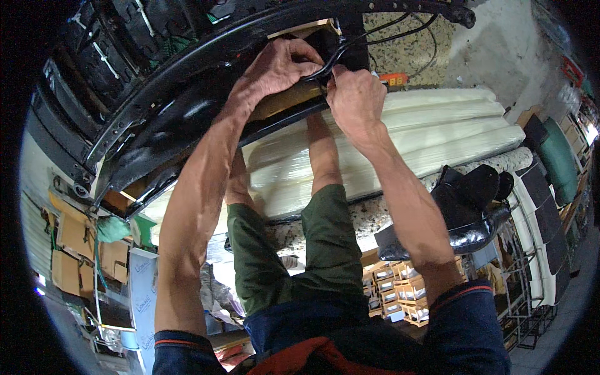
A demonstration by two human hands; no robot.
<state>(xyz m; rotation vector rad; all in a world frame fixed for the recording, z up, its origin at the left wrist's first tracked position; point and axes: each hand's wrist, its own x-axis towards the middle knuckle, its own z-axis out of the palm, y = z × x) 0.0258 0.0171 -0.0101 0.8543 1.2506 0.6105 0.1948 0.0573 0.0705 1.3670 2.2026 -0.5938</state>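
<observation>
Both my hands are at the far edge of a long curved piece covered in glossy black sheeting (169,119). My left hand (281,65) is closed, with thumb and fingers pinched on a black cord (356,42) that comes in from the upper right. Close beside it, my right hand (356,97) is curled into a fist around the same cord. The cord's end is hidden between the hands. Behind my fingers lies a dark opening with a tan inner edge (306,28). A brown strip (284,103) shows below my hands.
Cream padding under clear film (437,122) stretches beneath my arms to the right. An orange tool or box (394,79) lies beyond my right hand. Black glossy bundled material (472,206) rests at right, near wire racks and stacked small boxes (400,290). Cardboard (72,269) stands at left.
</observation>
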